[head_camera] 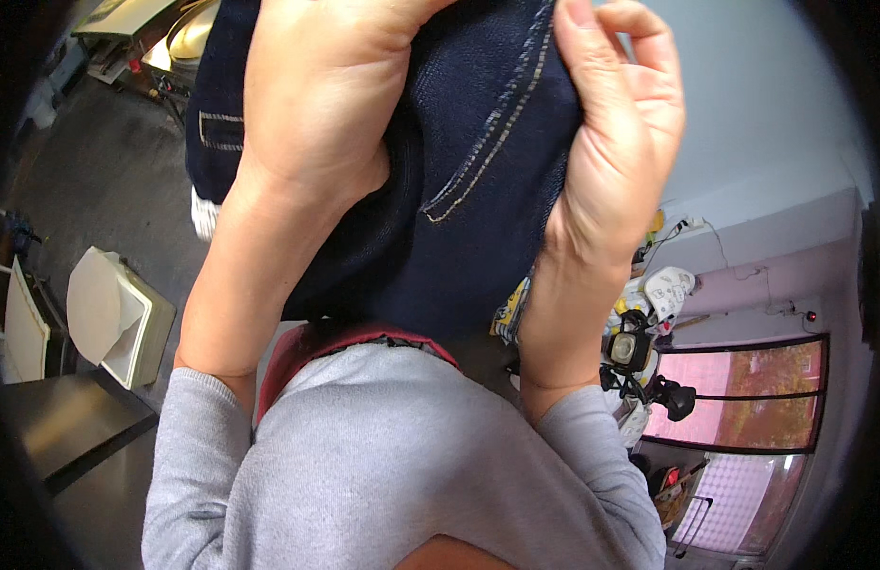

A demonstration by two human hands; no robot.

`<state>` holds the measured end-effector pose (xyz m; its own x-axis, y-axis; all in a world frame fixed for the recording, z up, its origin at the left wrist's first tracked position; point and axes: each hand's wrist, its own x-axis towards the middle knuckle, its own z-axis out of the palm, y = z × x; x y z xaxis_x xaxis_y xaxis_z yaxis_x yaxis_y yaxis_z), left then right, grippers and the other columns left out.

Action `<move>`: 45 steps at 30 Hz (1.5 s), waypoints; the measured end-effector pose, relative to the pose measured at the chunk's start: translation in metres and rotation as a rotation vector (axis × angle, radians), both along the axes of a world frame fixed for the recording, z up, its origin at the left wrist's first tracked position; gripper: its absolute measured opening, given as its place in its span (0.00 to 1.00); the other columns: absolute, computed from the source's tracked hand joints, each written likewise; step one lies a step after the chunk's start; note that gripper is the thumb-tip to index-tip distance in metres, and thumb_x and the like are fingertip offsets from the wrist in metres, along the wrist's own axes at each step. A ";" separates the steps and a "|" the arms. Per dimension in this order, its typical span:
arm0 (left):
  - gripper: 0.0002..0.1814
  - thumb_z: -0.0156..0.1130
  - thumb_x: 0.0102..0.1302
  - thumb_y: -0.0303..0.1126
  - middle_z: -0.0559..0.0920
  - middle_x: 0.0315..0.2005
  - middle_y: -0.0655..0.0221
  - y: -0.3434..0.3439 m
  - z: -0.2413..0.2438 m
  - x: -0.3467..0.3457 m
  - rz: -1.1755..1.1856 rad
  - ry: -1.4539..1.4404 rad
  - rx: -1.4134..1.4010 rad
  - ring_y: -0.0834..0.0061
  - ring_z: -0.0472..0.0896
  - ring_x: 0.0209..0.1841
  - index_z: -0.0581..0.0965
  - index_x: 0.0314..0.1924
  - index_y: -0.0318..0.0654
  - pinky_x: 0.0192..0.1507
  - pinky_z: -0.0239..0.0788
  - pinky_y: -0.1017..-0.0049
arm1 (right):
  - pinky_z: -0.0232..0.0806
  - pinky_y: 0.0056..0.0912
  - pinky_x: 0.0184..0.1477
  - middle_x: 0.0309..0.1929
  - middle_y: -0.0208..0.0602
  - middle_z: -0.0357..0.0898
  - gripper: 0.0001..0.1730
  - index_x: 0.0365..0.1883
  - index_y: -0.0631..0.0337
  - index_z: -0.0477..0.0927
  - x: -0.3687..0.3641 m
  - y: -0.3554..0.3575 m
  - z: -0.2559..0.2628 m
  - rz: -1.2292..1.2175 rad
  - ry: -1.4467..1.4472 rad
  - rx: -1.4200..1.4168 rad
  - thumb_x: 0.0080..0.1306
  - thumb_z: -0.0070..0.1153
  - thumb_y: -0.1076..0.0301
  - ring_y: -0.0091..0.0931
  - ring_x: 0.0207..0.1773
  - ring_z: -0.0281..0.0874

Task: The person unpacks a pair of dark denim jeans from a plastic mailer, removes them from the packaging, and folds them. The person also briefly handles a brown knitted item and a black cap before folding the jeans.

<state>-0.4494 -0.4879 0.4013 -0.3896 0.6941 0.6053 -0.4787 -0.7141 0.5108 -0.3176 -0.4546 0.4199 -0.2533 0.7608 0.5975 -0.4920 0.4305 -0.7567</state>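
Note:
A dark navy denim garment [475,263] is held up before my chest, spread between both hands. Pale double stitching [475,160] runs down its front in a curve to a point, and a stitched rectangle [221,132] shows at the left. White threads or fringe [204,214] hang from its lower left edge. My left hand [326,92] lies over the cloth and grips it, its fingertips cut off by the top of the view. At the garment's right edge, my right hand [618,135] pinches the cloth near the stitching, thumb in front.
A cream plastic bin [151,328] stands on the grey floor [98,164] at left, near a dark tabletop [76,420]. A workbench [126,21] is at upper left. On the right are a parked scooter [625,349], a window [761,392] and a pale wall [761,107].

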 end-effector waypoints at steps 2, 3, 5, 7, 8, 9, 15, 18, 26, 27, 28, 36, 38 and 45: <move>0.06 0.66 0.72 0.29 0.86 0.37 0.71 0.003 -0.005 -0.001 -0.004 0.014 0.063 0.80 0.84 0.37 0.82 0.45 0.34 0.42 0.77 0.80 | 0.68 0.17 0.49 0.39 0.28 0.80 0.11 0.47 0.59 0.74 -0.006 -0.004 0.000 0.019 0.113 0.076 0.71 0.62 0.80 0.17 0.42 0.76; 0.06 0.66 0.73 0.29 0.86 0.37 0.71 0.004 -0.006 -0.004 -0.007 0.020 0.094 0.80 0.84 0.37 0.82 0.45 0.35 0.42 0.77 0.80 | 0.69 0.17 0.49 0.39 0.28 0.79 0.12 0.47 0.58 0.73 -0.008 -0.006 0.000 0.039 0.155 0.078 0.70 0.61 0.82 0.17 0.41 0.76; 0.06 0.65 0.73 0.29 0.86 0.37 0.70 0.006 -0.008 -0.004 -0.023 -0.022 0.113 0.80 0.84 0.38 0.81 0.45 0.35 0.42 0.77 0.80 | 0.69 0.17 0.49 0.38 0.28 0.78 0.15 0.46 0.55 0.71 -0.014 -0.007 -0.002 0.080 0.237 0.084 0.70 0.60 0.84 0.18 0.41 0.76; 0.06 0.65 0.73 0.29 0.86 0.37 0.70 0.007 -0.007 -0.006 -0.057 -0.040 0.107 0.79 0.84 0.38 0.81 0.46 0.34 0.42 0.77 0.79 | 0.70 0.17 0.49 0.38 0.27 0.77 0.16 0.46 0.55 0.70 -0.017 -0.005 -0.003 0.151 0.289 0.071 0.70 0.59 0.85 0.18 0.40 0.76; 0.07 0.65 0.73 0.29 0.86 0.37 0.70 0.007 -0.007 -0.006 -0.059 -0.038 0.096 0.79 0.84 0.38 0.81 0.46 0.34 0.42 0.78 0.79 | 0.70 0.18 0.49 0.37 0.27 0.77 0.16 0.46 0.54 0.70 -0.018 -0.004 -0.004 0.179 0.309 0.066 0.70 0.58 0.86 0.18 0.40 0.76; 0.07 0.65 0.73 0.29 0.86 0.37 0.70 0.006 -0.007 -0.007 -0.061 -0.037 0.084 0.79 0.84 0.38 0.81 0.46 0.34 0.42 0.78 0.79 | 0.71 0.18 0.49 0.37 0.27 0.76 0.16 0.46 0.54 0.70 -0.019 -0.002 -0.004 0.193 0.318 0.068 0.70 0.58 0.86 0.18 0.40 0.76; 0.07 0.66 0.73 0.30 0.86 0.37 0.68 0.011 -0.009 -0.009 -0.039 -0.023 0.055 0.78 0.85 0.36 0.81 0.46 0.34 0.40 0.78 0.80 | 0.74 0.21 0.48 0.39 0.33 0.80 0.18 0.48 0.58 0.68 -0.020 0.002 0.001 0.117 0.242 0.103 0.68 0.62 0.84 0.20 0.41 0.80; 0.07 0.66 0.73 0.30 0.86 0.35 0.69 0.015 -0.011 -0.009 0.053 0.014 0.040 0.79 0.84 0.35 0.81 0.45 0.34 0.39 0.77 0.80 | 0.77 0.24 0.45 0.39 0.41 0.84 0.24 0.51 0.61 0.65 -0.014 -0.003 0.006 0.184 0.121 -0.081 0.65 0.67 0.83 0.23 0.38 0.84; 0.05 0.66 0.73 0.29 0.85 0.32 0.72 0.015 -0.016 -0.009 0.059 0.052 0.118 0.83 0.82 0.33 0.82 0.40 0.35 0.36 0.74 0.82 | 0.80 0.26 0.41 0.38 0.48 0.86 0.30 0.54 0.65 0.63 -0.011 -0.001 0.000 0.186 0.046 -0.091 0.59 0.67 0.87 0.25 0.35 0.86; 0.05 0.67 0.73 0.29 0.85 0.33 0.72 0.015 -0.016 -0.009 0.048 0.050 0.130 0.83 0.82 0.33 0.82 0.40 0.35 0.37 0.74 0.82 | 0.79 0.25 0.41 0.38 0.47 0.85 0.30 0.54 0.66 0.64 -0.012 0.001 -0.001 0.203 0.061 -0.108 0.58 0.66 0.87 0.25 0.35 0.86; 0.05 0.67 0.73 0.30 0.85 0.33 0.72 0.017 -0.016 -0.009 0.036 0.048 0.141 0.83 0.82 0.33 0.82 0.40 0.35 0.37 0.74 0.82 | 0.79 0.25 0.41 0.38 0.47 0.85 0.30 0.54 0.66 0.64 -0.011 0.001 -0.002 0.221 0.076 -0.125 0.58 0.66 0.87 0.25 0.35 0.86; 0.05 0.67 0.72 0.30 0.86 0.34 0.72 0.013 -0.012 -0.009 0.044 0.046 0.099 0.82 0.83 0.34 0.82 0.42 0.36 0.38 0.75 0.81 | 0.79 0.25 0.41 0.39 0.47 0.85 0.29 0.56 0.68 0.64 -0.008 -0.001 -0.003 0.325 0.127 -0.133 0.58 0.63 0.86 0.25 0.35 0.86; 0.05 0.67 0.72 0.30 0.86 0.34 0.72 0.010 -0.011 -0.005 0.137 0.040 0.034 0.82 0.84 0.34 0.82 0.42 0.36 0.39 0.75 0.81 | 0.79 0.26 0.42 0.40 0.48 0.85 0.29 0.56 0.68 0.64 -0.008 0.001 -0.002 0.330 0.103 -0.122 0.59 0.63 0.86 0.26 0.35 0.86; 0.07 0.68 0.71 0.31 0.86 0.35 0.71 0.001 -0.001 -0.007 -0.077 -0.081 0.027 0.80 0.85 0.35 0.82 0.43 0.35 0.39 0.78 0.81 | 0.79 0.33 0.52 0.47 0.50 0.85 0.27 0.60 0.69 0.67 -0.009 0.008 -0.014 0.360 0.075 0.152 0.63 0.63 0.81 0.30 0.48 0.86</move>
